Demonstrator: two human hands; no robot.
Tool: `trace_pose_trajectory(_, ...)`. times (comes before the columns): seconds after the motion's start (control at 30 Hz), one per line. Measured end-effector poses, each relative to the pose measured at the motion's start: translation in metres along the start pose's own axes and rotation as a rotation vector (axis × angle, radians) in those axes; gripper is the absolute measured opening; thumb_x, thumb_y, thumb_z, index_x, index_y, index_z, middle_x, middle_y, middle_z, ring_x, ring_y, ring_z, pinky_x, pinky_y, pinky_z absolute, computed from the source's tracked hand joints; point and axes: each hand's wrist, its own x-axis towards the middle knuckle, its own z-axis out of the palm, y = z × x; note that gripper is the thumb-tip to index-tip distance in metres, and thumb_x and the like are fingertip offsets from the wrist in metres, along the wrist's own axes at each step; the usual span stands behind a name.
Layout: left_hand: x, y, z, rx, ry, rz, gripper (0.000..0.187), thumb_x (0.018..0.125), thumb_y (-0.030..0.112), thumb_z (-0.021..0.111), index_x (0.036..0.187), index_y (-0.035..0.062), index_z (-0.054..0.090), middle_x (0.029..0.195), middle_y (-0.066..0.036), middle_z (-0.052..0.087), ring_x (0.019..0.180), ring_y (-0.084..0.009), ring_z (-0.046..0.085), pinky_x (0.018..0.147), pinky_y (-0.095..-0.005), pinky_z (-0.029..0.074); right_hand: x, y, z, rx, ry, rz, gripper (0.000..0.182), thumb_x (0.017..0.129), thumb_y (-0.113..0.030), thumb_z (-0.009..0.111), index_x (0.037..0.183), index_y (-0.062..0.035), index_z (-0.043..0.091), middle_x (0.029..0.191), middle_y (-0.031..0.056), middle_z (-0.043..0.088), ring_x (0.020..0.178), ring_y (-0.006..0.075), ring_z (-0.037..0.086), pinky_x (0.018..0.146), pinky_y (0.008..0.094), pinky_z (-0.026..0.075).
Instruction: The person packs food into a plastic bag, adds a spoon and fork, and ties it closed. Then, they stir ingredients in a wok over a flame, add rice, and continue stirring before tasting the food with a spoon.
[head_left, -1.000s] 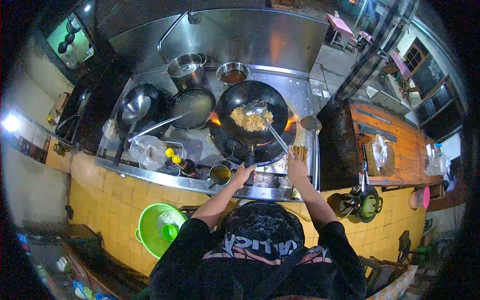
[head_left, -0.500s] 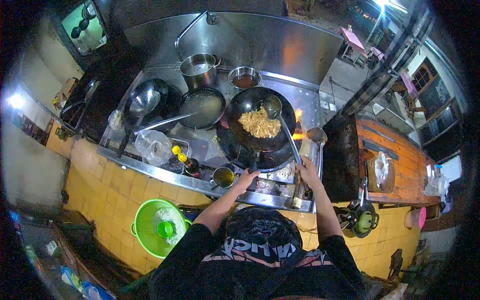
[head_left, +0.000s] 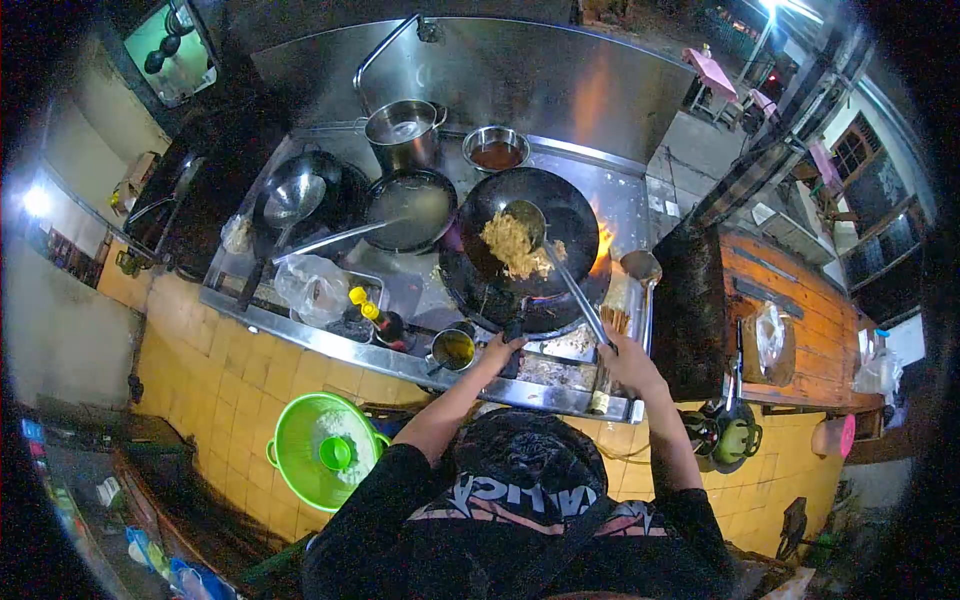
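My left hand is closed around the handle of a dark wok, which sits tilted over the burner. My right hand grips the long metal shaft of a ladle. The ladle's bowl is inside the wok, against a mound of golden-brown food that looks like fried rice. Flames rise at the wok's right edge. A metal mug with yellowish liquid stands just left of my left hand.
Left on the stove are a second pan, a strainer ladle, a tall pot and sauce bottles. Behind the wok stands a bowl of brown sauce. Another ladle lies at right. A green basin holds white rice.
The ladle's bowl has moved left and slightly down in the wok, and the food has shifted and spread with it. Flames at the wok's right edge are taller.
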Motion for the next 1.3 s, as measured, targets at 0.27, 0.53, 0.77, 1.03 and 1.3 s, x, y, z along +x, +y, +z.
trace_pose_trajectory(0.27,0.0,-0.007,-0.005,0.005,-0.053,0.048,0.021,0.081,0.02,0.062,0.089,0.005,0.049,0.065,-0.005,0.053,0.05,-0.0151,0.054,0.047,-0.0292,0.046,0.057,0.027,0.072,-0.038,-0.005,0.027,0.031,0.087,-0.026,0.048,0.114,-0.0096,0.051,0.069,0.0207,0.058,0.061,0.0323,0.06,0.061,0.0422,0.046)
trace_pose_trajectory(0.53,0.019,-0.005,-0.002,-0.166,-0.064,-0.014,0.016,0.079,0.016,0.061,0.08,0.0021,0.053,0.066,-0.008,0.057,0.05,-0.0174,0.056,0.049,-0.0326,0.05,0.082,0.055,0.027,-0.267,-0.165,0.049,0.037,0.089,-0.031,0.043,0.113,-0.0044,0.052,0.079,0.0273,0.06,0.071,0.0362,0.062,0.063,0.0418,0.049)
trace_pose_trajectory(0.77,-0.104,0.094,0.106,-0.54,-0.281,-0.144,0.016,0.084,0.017,0.054,0.074,0.0045,0.05,0.062,-0.008,0.054,0.055,-0.0193,0.053,0.053,-0.0321,0.047,-0.013,-0.073,-0.101,-0.405,-0.26,0.014,0.04,0.085,-0.024,0.047,0.123,-0.0123,0.046,0.089,0.0201,0.062,0.08,0.0354,0.061,0.073,0.0451,0.049)
trace_pose_trajectory(1.03,-0.08,0.049,0.057,-0.341,-0.059,-0.234,0.015,0.085,0.017,0.05,0.074,0.0067,0.047,0.058,-0.004,0.049,0.049,-0.0141,0.049,0.049,-0.0284,0.045,-0.065,-0.047,-0.073,-0.558,-0.133,-0.168,0.049,0.078,-0.011,0.049,0.126,-0.0188,0.044,0.071,0.0178,0.06,0.064,0.034,0.061,0.059,0.0448,0.05)
trace_pose_trajectory(1.3,-0.084,0.068,0.06,-0.195,-0.258,-0.262,0.016,0.083,0.019,0.054,0.072,0.0078,0.052,0.057,-0.003,0.052,0.049,-0.0144,0.051,0.049,-0.0263,0.044,-0.076,-0.059,-0.047,-0.563,-0.127,-0.064,0.05,0.08,-0.004,0.042,0.13,-0.0119,0.04,0.077,0.0176,0.06,0.066,0.0308,0.063,0.055,0.0402,0.052)
